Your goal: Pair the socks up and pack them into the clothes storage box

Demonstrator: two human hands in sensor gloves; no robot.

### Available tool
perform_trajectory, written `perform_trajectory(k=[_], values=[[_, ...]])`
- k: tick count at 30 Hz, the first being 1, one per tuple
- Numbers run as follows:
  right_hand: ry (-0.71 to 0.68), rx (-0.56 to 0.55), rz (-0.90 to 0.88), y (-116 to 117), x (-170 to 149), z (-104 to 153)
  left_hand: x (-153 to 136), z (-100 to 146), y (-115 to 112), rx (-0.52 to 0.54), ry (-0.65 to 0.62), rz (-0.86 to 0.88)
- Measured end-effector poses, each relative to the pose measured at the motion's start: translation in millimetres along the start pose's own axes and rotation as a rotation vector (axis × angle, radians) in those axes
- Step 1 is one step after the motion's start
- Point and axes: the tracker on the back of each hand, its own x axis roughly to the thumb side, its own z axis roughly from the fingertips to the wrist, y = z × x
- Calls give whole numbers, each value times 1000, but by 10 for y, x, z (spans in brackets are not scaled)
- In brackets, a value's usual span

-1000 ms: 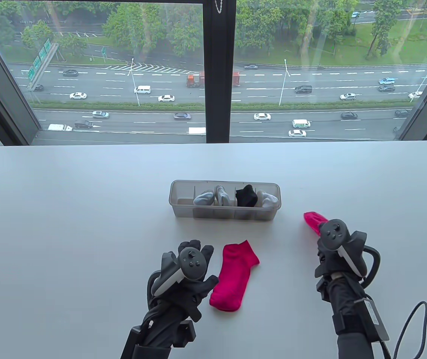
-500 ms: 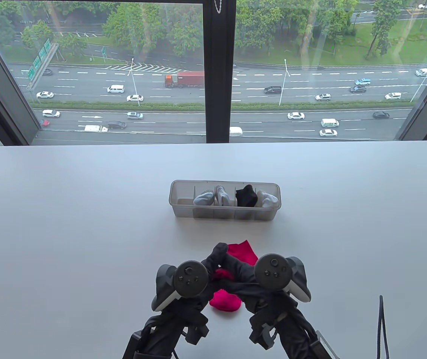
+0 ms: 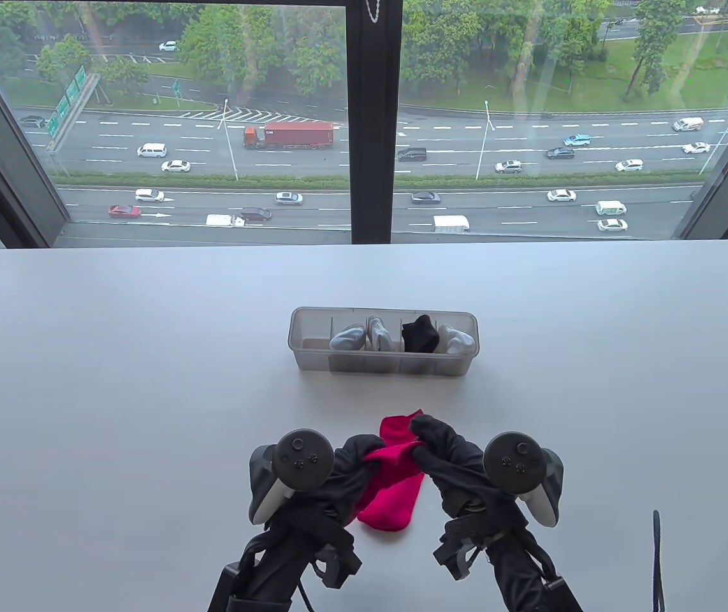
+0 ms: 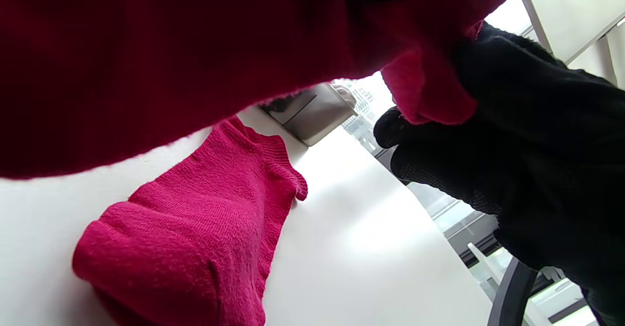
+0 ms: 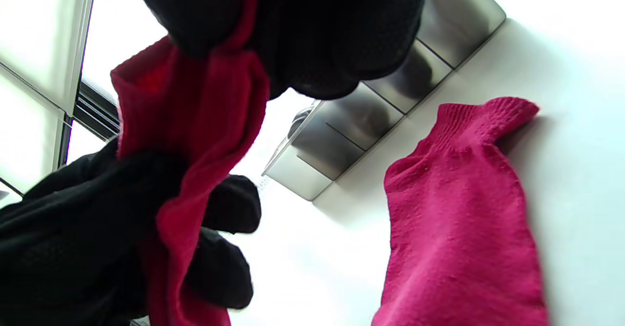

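Observation:
Both gloved hands meet at the near middle of the table. My left hand (image 3: 359, 449) and right hand (image 3: 431, 440) each pinch one pink sock (image 3: 393, 454) and hold it stretched between them just above the table. In the wrist views this held sock (image 4: 146, 48) (image 5: 195, 135) hangs from the fingers. Flat on the table under it lies a second pink sock (image 3: 389, 507) (image 4: 195, 233) (image 5: 464, 218), cuff pointing away from me. The clear storage box (image 3: 313, 366) stands beyond them; its compartments hold grey, black and white sock bundles, and the leftmost shows nothing.
The white table (image 3: 115, 382) ends at a large window along its far edge. A black cable (image 3: 657, 554) loops in at the bottom right corner.
My right hand carried the second pink sock from the right side to the centre. My left hand took hold of it too, and the two hands have drawn slightly apart, spreading it.

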Motion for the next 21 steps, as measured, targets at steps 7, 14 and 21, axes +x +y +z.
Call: perform_trajectory(k=[7,14,21], values=[[74,-64,-156,-53,-21,40,249,106,11,62,-169,-145],[-49,254,-356,136,75,-4,226,64,-38,102,-109,-181],[-149,282,59,199,236,-9,186,46,50,11,-183,-19]])
